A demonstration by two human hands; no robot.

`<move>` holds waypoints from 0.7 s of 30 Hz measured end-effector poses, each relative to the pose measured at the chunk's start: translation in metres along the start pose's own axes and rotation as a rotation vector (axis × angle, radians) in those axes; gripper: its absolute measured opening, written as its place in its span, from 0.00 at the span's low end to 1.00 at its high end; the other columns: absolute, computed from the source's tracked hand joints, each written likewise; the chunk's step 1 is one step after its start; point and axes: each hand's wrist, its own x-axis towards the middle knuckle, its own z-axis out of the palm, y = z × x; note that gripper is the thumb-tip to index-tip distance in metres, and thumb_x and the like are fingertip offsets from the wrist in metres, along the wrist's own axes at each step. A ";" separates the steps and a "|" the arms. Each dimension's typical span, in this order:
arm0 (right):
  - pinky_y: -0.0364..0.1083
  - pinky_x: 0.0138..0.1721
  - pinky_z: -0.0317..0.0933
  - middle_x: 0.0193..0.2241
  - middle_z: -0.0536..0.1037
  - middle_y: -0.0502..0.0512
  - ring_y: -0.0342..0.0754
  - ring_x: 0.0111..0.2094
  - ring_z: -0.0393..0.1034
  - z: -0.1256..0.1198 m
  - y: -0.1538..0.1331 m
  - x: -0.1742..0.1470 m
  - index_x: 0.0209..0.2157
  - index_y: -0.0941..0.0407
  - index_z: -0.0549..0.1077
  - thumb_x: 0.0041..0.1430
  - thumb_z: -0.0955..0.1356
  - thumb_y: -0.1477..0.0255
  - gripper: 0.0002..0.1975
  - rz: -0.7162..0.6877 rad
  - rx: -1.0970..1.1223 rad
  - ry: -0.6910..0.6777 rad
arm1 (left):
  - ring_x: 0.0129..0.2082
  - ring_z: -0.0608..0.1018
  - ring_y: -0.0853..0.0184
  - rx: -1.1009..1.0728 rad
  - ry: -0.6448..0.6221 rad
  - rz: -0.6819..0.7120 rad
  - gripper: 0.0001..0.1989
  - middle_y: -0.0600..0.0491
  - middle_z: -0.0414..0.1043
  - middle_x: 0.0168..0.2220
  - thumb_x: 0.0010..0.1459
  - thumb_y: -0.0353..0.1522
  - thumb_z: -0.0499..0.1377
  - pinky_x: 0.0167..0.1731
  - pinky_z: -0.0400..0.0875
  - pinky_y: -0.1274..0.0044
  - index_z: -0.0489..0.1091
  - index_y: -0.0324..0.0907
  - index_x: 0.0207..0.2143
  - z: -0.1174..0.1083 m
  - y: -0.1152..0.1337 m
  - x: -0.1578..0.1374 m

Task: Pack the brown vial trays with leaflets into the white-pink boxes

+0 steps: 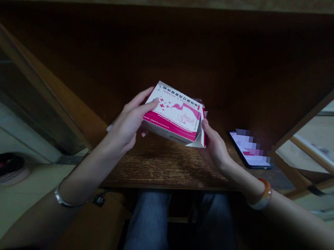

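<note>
A white and pink medicine box (176, 116) with printed characters is held up in the middle of the view, above the wooden desk surface. My left hand (127, 122) is closed around the box's left end, its thumb lying on the printed top face. At the right end, my right hand (215, 143) grips the box beside an end flap that stands open. The fingers of my right hand are mostly hidden behind the box. Part of another small object shows behind the box's far right corner, too covered to make out.
A lit phone (249, 149) lies on the worn wooden desk surface (161, 169) to the right. Wooden panels enclose the back, sides and top. On the floor at left stands a waste basket (12, 171) with a black liner. Metal-framed rails (324, 181) are at right.
</note>
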 end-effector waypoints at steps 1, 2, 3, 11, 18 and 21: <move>0.55 0.52 0.70 0.50 0.81 0.54 0.56 0.55 0.73 -0.002 -0.001 0.001 0.46 0.51 0.75 0.61 0.68 0.55 0.17 -0.001 -0.010 0.020 | 0.28 0.79 0.62 -0.012 0.006 -0.021 0.28 0.49 0.79 0.33 0.57 0.39 0.62 0.20 0.70 0.76 0.69 0.46 0.60 -0.003 0.001 0.003; 0.54 0.49 0.72 0.50 0.81 0.54 0.56 0.54 0.74 -0.003 -0.002 0.002 0.46 0.50 0.75 0.61 0.68 0.56 0.17 -0.002 -0.018 0.033 | 0.25 0.77 0.65 -0.021 0.011 -0.036 0.27 0.49 0.78 0.32 0.57 0.39 0.62 0.16 0.66 0.78 0.70 0.46 0.59 -0.006 0.002 0.005; 0.53 0.47 0.72 0.50 0.81 0.53 0.55 0.52 0.75 -0.004 -0.004 0.003 0.46 0.50 0.75 0.61 0.68 0.57 0.16 -0.006 -0.022 0.037 | 0.23 0.75 0.66 -0.025 0.014 -0.043 0.26 0.50 0.78 0.32 0.56 0.40 0.61 0.14 0.63 0.79 0.71 0.46 0.58 -0.009 0.003 0.007; 0.42 0.34 0.70 0.35 0.82 0.47 0.41 0.31 0.76 -0.009 0.001 0.007 0.47 0.51 0.72 0.61 0.66 0.81 0.15 0.184 0.086 0.123 | 0.28 0.78 0.60 0.095 0.072 0.040 0.26 0.48 0.77 0.33 0.55 0.38 0.62 0.21 0.69 0.74 0.72 0.45 0.57 -0.008 0.007 0.004; 0.48 0.37 0.72 0.33 0.81 0.54 0.46 0.31 0.78 -0.014 0.014 0.009 0.47 0.54 0.70 0.69 0.59 0.75 0.10 0.530 0.151 0.061 | 0.40 0.78 0.54 0.251 0.059 0.159 0.25 0.49 0.78 0.38 0.52 0.37 0.66 0.40 0.76 0.65 0.75 0.46 0.54 0.000 0.003 -0.005; 0.53 0.39 0.72 0.34 0.81 0.55 0.50 0.32 0.78 -0.014 0.013 0.011 0.46 0.54 0.70 0.72 0.55 0.63 0.17 0.632 0.257 0.017 | 0.45 0.77 0.53 0.296 0.053 0.223 0.24 0.49 0.77 0.43 0.52 0.36 0.66 0.46 0.75 0.64 0.76 0.45 0.53 0.001 0.006 -0.010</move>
